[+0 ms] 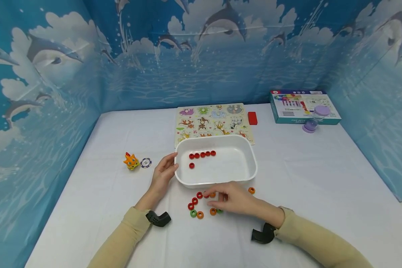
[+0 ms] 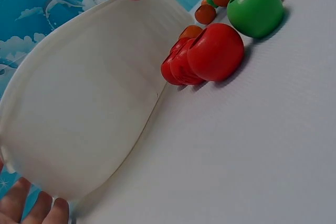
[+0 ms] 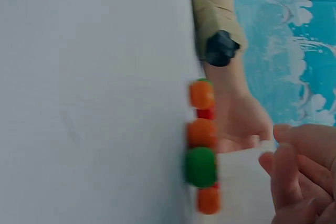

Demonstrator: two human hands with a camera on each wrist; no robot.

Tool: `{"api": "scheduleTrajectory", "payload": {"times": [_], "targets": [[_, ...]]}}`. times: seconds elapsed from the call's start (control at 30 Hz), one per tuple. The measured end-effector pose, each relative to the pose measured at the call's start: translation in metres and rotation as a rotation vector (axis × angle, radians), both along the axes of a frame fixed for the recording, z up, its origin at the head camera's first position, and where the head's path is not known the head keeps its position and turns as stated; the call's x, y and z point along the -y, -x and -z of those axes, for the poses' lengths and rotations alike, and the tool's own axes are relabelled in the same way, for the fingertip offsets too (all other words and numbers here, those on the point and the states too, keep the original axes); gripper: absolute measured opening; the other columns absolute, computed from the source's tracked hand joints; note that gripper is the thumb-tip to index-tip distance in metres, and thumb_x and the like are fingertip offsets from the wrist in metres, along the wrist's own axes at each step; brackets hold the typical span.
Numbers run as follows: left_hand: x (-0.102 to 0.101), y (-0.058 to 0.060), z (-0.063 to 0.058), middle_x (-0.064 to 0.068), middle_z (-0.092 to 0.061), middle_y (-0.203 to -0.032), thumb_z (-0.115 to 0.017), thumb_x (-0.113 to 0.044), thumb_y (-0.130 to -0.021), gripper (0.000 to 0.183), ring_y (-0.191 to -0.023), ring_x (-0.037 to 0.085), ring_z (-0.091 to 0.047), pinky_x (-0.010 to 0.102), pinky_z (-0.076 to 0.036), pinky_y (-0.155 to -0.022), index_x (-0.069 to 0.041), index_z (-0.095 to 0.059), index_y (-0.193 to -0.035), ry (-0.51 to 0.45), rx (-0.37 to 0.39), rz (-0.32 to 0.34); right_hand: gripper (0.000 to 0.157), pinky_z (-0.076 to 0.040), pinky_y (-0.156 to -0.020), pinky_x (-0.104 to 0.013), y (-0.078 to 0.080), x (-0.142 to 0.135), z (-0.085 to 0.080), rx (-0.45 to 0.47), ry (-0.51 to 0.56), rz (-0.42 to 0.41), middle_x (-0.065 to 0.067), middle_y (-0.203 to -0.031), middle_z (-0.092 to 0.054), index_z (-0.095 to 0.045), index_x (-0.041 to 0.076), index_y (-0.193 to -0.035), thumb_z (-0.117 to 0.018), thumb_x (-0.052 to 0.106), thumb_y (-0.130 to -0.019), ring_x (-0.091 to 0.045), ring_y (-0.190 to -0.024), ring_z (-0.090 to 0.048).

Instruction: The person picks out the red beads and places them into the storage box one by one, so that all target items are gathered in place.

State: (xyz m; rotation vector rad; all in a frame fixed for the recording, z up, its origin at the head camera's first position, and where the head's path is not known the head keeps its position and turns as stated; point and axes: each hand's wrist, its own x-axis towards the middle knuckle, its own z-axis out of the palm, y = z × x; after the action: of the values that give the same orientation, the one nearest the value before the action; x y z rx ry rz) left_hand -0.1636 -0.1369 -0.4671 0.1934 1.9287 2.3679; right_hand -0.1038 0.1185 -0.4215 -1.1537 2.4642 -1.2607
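Observation:
A white plastic tray (image 1: 221, 182) stands in the middle with several red beads (image 1: 202, 154) in it, most in a row and one below. My left hand (image 1: 163, 174) touches the outside of its left end, fingers against the wall. Over the front side hovers my right hand (image 1: 232, 197), thumb and index finger apart, and I see nothing between them. Beneath and around it lie loose red beads (image 1: 195, 201), orange beads (image 1: 200, 214) and green beads (image 1: 193, 213). The right hand partly hides some of them. In the left wrist view the green bead (image 2: 255, 10) is nearest.
Behind the tray lies an animal puzzle board (image 1: 217, 119), a red block (image 1: 252, 118) beside it. A boxed set (image 1: 305, 108) and a purple-capped clear item (image 1: 316, 118) are at the back right. To the left are an orange toy figure (image 1: 131, 162) and a round chip (image 1: 146, 162).

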Motion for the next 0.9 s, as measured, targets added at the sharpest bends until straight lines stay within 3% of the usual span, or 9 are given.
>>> {"api": "scheduleTrajectory", "payload": {"times": [0.2, 0.4, 0.6, 0.9], "targets": [[0.0, 0.0, 0.0, 0.001, -0.04, -0.135, -0.057, -0.014, -0.086, 0.042, -0.124, 0.014, -0.035, 0.027, -0.038, -0.095, -0.012, -0.046, -0.126, 0.004, -0.001, -0.006, 0.025, -0.038, -0.045, -0.014, 0.001, 0.001, 0.024, -0.123, -0.011, 0.1, 0.017, -0.075, -0.056, -0.065, 0.018, -0.103, -0.067, 0.029, -0.08, 0.002, -0.05, -0.041], [0.0, 0.0, 0.0, 0.003, -0.039, -0.136, -0.056, -0.011, -0.087, 0.042, -0.125, 0.015, -0.034, 0.028, -0.037, -0.096, -0.008, -0.045, -0.127, -0.007, -0.013, 0.007, 0.025, -0.037, -0.045, -0.015, 0.002, 0.003, 0.033, -0.161, -0.037, 0.189, 0.014, -0.092, -0.063, -0.066, 0.021, -0.104, -0.068, 0.025, -0.079, 0.001, -0.05, -0.039], [0.0, 0.001, 0.001, 0.003, -0.04, -0.135, -0.057, -0.013, -0.086, 0.042, -0.124, 0.014, -0.035, 0.028, -0.038, -0.095, -0.01, -0.046, -0.126, -0.014, -0.01, -0.001, 0.025, -0.037, -0.049, -0.014, 0.002, 0.005, 0.035, -0.204, -0.086, 0.213, 0.015, -0.096, -0.062, -0.066, 0.021, -0.103, -0.068, 0.026, -0.079, 0.002, -0.052, -0.04], [0.0, 0.0, 0.002, 0.003, -0.039, -0.136, -0.058, -0.015, -0.085, 0.044, -0.125, 0.015, -0.033, 0.027, -0.038, -0.095, -0.01, -0.046, -0.126, -0.013, -0.007, -0.006, 0.019, -0.039, -0.051, -0.014, 0.002, 0.006, 0.036, -0.232, -0.09, 0.216, 0.016, -0.087, -0.062, -0.067, 0.023, -0.094, -0.071, 0.025, -0.075, 0.001, -0.056, -0.043]]}}
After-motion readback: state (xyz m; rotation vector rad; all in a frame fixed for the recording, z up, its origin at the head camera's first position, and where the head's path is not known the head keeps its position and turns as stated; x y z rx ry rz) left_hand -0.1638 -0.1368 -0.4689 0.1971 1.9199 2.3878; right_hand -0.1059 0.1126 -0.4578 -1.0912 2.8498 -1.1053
